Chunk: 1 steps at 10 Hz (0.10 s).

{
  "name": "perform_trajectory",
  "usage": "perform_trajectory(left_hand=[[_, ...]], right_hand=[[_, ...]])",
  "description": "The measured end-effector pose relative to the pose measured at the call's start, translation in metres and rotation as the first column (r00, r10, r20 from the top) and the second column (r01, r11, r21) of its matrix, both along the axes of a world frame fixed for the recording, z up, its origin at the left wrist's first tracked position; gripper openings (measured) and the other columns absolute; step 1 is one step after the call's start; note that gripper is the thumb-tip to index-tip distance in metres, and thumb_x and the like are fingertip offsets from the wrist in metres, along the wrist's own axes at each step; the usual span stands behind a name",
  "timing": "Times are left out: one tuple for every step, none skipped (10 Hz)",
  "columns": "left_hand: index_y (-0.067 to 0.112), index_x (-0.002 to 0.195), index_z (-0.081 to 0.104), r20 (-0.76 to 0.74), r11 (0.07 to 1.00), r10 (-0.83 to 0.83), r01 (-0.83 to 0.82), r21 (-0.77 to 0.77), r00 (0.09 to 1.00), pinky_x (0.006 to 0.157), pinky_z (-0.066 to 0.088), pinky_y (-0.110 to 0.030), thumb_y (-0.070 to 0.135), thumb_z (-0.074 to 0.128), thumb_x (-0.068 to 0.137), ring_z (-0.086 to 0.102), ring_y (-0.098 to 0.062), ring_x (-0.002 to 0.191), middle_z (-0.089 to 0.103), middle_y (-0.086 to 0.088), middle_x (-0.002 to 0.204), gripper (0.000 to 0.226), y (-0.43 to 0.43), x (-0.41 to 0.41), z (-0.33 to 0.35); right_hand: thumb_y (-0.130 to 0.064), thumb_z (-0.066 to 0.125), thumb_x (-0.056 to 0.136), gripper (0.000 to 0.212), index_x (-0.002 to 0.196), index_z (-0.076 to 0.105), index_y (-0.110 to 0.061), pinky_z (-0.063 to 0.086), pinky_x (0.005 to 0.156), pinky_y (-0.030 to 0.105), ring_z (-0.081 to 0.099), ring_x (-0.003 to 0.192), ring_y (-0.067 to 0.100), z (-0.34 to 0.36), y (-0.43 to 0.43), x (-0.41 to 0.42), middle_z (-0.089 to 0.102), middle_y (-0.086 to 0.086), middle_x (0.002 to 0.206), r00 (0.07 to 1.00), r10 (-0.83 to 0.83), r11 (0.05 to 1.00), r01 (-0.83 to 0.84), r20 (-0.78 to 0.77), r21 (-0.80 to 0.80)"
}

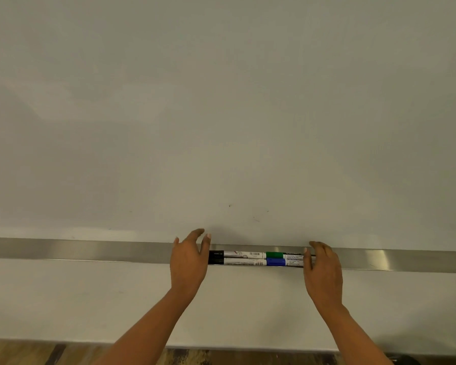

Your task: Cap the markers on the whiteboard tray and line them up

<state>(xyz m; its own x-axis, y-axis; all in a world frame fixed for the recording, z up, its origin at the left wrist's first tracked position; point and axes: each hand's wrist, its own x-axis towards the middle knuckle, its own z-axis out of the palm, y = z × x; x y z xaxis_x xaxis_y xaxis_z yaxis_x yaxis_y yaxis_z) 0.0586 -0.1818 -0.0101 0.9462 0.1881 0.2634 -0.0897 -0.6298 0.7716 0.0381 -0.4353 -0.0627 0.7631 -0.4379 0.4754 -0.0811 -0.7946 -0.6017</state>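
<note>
Several markers lie end to end in two rows on the metal whiteboard tray (90, 250). The back row has a black-capped marker (237, 254) and a green-capped marker (282, 255). The front row has another black-capped marker (237, 262) and a blue-capped marker (277, 262). My left hand (188, 259) is at the left end of the rows, fingers spread, palm against the black caps. My right hand (323, 270) presses flat against the right ends, hiding them. Neither hand grips a marker.
The whiteboard (221, 114) fills the view above the tray, with a few small marks near its lower edge. A pale wall panel (63, 299) runs below the tray, and wood-patterned floor (24, 354) shows at the bottom.
</note>
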Motion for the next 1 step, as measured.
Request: perform_trajectory(left_hand=[[0.014, 0.120, 0.057, 0.191, 0.975, 0.002, -0.045, 0.219, 0.981, 0.115, 0.016, -0.035, 0.046, 0.030, 0.092, 0.056, -0.025, 0.116, 0.064, -0.008, 0.123, 0.050, 0.0089, -0.0021, 0.0212]], right_hand=[[-0.011, 0.057, 0.085, 0.022, 0.105, 0.059, -0.002, 0.049, 0.083, 0.047, 0.060, 0.093, 0.036, 0.0079, 0.0236, -0.0042, 0.065, 0.021, 0.102, 0.992, 0.124, 0.982, -0.123, 0.002, -0.143]])
